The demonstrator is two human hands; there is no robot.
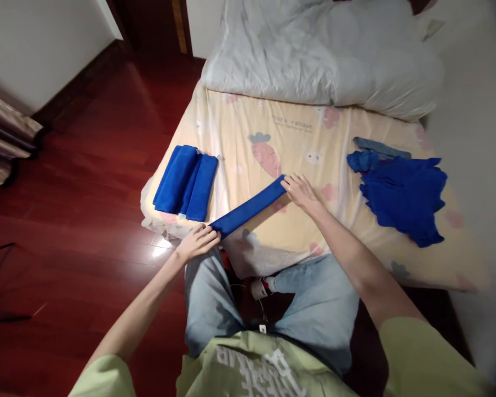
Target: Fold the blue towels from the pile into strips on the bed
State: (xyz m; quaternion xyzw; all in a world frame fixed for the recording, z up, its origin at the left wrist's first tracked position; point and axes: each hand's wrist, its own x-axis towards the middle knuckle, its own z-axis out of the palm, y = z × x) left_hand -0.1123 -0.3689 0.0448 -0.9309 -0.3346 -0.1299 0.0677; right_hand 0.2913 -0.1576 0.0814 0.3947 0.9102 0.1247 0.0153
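Observation:
A blue towel (pixel 250 207), folded into a long narrow strip, stretches at a slant between my two hands above the front part of the bed. My left hand (pixel 199 241) grips its near left end. The far right end is pinched in my right hand (pixel 300 190). To the left on the bed lie several folded blue towels (pixel 177 182), side by side and partly overlapping. At the right a crumpled heap of blue towels (pixel 405 193) is spread out, with a greyish-blue folded cloth (pixel 382 148) behind it.
The bed (pixel 231 127) has a pale yellow sheet with carrot and rabbit prints. A bunched grey-white quilt (pixel 281 55) covers its far end. A wall (pixel 475 165) borders the right side. Dark red wooden floor (pixel 99 193) lies left, with curtains (pixel 4 138) at the edge.

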